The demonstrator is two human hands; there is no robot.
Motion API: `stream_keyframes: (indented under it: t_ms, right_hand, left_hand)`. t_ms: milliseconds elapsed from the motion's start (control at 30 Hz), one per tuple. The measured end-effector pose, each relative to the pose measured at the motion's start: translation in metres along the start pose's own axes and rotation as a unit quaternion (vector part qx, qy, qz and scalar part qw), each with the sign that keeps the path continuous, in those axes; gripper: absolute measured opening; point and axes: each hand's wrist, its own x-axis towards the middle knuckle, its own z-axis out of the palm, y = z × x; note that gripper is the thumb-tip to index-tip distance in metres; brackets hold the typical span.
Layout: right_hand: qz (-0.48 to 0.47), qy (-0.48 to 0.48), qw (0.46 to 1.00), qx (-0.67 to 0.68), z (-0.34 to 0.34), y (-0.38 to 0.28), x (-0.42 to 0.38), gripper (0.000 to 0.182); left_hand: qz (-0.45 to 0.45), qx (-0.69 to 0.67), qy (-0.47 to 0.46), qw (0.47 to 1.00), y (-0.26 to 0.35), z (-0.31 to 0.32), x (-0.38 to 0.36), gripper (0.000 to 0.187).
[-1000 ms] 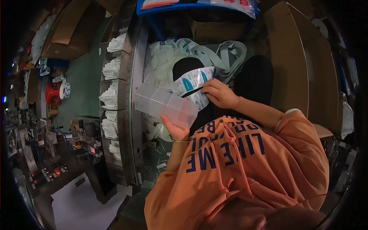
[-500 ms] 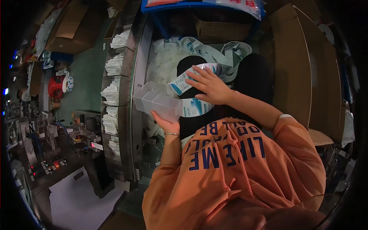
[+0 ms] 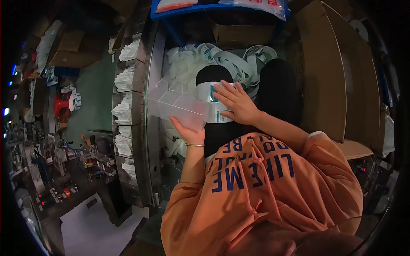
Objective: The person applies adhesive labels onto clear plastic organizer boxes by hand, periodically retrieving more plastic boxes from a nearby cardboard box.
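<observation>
My left hand [image 3: 191, 133] is wrapped around a clear plastic box [image 3: 181, 110], which is tilted beside my knee, its seams showing as pale lines. My right hand [image 3: 239, 102] lies flat with fingers stretched out on a white strip of labels [image 3: 204, 94] with teal print. The strip bends over my dark-clad thigh, and its lower stretch [image 3: 218, 116] meets the near end of the box. Part of the strip is hidden under my right fingers and palm.
Pale translucent pieces [image 3: 181, 64] are heaped beyond my knee, with loops of label strip [image 3: 226, 57] beside them. A metal rack [image 3: 137, 111] with stacked white packets stands at left. A blue-framed stand [image 3: 188, 10] is ahead, and a large cardboard box [image 3: 322, 72] at right.
The label strip now curves over the thigh, where its printed upper stretch stuck out toward the heap before. My right hand has shifted slightly nearer my body; the left still holds the box.
</observation>
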Motion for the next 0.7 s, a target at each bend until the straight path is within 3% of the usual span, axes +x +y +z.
stream_keyframes:
  t_ms: [200,267,300,367,467,567,700]
  right_hand:
    - [0.087,0.036,0.995,0.03,-0.002,0.006,-0.017,0.066]
    - [-0.014,0.049,0.998,0.046,-0.016,0.011,-0.003,0.053]
    - [-0.015,0.049,0.997,0.049,-0.019,0.016,0.004,0.053]
    - [-0.095,-0.018,0.994,0.056,-0.025,0.029,0.02,0.038]
    - [-0.116,-0.057,0.989,0.066,-0.026,0.03,0.036,0.032]
    - [-0.123,-0.133,0.982,0.047,-0.036,0.025,0.052,0.033]
    - [-0.133,-0.2,0.969,0.053,-0.034,0.029,0.074,0.032]
  left_hand:
    - [-0.012,0.011,-0.015,1.0,-0.007,0.006,0.019,0.063]
    - [-0.035,0.015,-0.013,0.999,-0.008,0.005,0.025,0.064]
    - [-0.033,0.017,-0.011,0.999,-0.009,-0.001,0.029,0.064]
    - [-0.069,0.003,-0.011,0.998,-0.012,-0.015,0.037,0.063]
    - [-0.06,0.004,0.025,0.998,-0.008,-0.018,0.037,0.062]
    - [-0.006,-0.025,0.0,1.0,0.006,-0.007,0.024,0.06]
    - [-0.016,-0.111,-0.014,0.994,0.0,-0.002,0.02,0.059]
